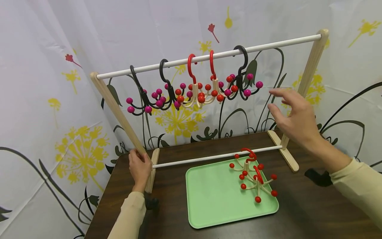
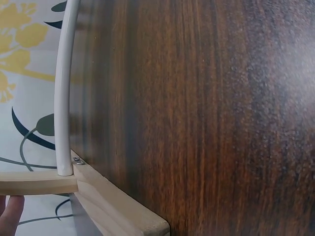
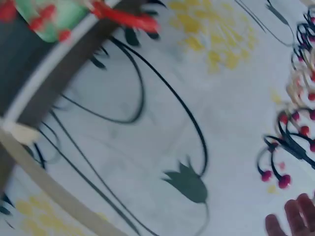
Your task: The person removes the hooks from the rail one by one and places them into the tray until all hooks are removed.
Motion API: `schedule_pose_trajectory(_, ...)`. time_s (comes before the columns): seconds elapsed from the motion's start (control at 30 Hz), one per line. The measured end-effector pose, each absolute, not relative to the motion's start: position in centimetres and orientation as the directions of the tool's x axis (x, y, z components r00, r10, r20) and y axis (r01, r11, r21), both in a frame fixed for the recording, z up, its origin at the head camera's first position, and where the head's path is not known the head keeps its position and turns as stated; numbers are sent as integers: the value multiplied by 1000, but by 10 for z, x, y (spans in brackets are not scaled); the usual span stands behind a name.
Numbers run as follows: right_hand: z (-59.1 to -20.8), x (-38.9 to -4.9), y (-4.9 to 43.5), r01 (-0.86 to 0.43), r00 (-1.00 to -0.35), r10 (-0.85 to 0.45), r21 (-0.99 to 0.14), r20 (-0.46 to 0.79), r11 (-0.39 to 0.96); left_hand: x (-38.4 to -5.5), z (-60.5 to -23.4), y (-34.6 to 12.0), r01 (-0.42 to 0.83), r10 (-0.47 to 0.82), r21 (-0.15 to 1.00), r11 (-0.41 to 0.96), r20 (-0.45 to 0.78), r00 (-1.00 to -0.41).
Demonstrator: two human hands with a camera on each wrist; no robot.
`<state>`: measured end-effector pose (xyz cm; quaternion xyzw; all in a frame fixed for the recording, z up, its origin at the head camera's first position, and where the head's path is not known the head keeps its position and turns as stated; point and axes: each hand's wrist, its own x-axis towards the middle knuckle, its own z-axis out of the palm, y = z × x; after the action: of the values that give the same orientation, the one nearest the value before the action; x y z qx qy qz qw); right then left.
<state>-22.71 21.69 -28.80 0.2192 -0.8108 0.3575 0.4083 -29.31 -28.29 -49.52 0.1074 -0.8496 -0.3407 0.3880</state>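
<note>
My left hand (image 1: 139,169) grips the left wooden post (image 1: 119,118) of a rack low down, near its foot. In the left wrist view only fingertips (image 2: 11,216) show against that post. My right hand (image 1: 293,114) is raised in the air, thumb and fingers spread apart, with nothing in it. Nearest to it hangs a black hanger with magenta-tipped arms (image 1: 239,83). Two more black hangers (image 1: 144,96) and two red-hooked, cream-armed hangers (image 1: 191,68) hang from the white top rail (image 1: 274,45). Two further red-hooked hangers (image 1: 258,184) rest on a green tray (image 1: 212,196).
A white lower rail (image 1: 191,160) joins the two feet of the rack. The right post (image 1: 308,71) stands behind my right hand. Everything stands on a dark wooden table (image 1: 170,212), with a flower-printed curtain (image 1: 83,113) behind.
</note>
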Motion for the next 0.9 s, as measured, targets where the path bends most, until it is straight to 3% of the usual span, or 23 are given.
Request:
schedule_pose_trajectory(0.23, -238, -262, 204, -579, -717, -175, -436, 675, 688, -294, -496, -284, 76, -450, 665, 743, 581, -678)
schedule_pose_trajectory(0.4, -223, -282, 198, -551, -778, -196, -499, 597, 669, -296, -495, -284, 74, -444, 659, 749, 581, -682)
schedule_pose_trajectory(0.6, -217, -291, 190, -513, -824, -205, -543, 528, 665, -292, -494, -285, 66, -440, 654, 754, 577, -688)
schedule_pose_trajectory(0.9, -219, -296, 181, -497, -841, -214, -556, 496, 666, -293, -496, -287, 82, -430, 644, 760, 594, -680)
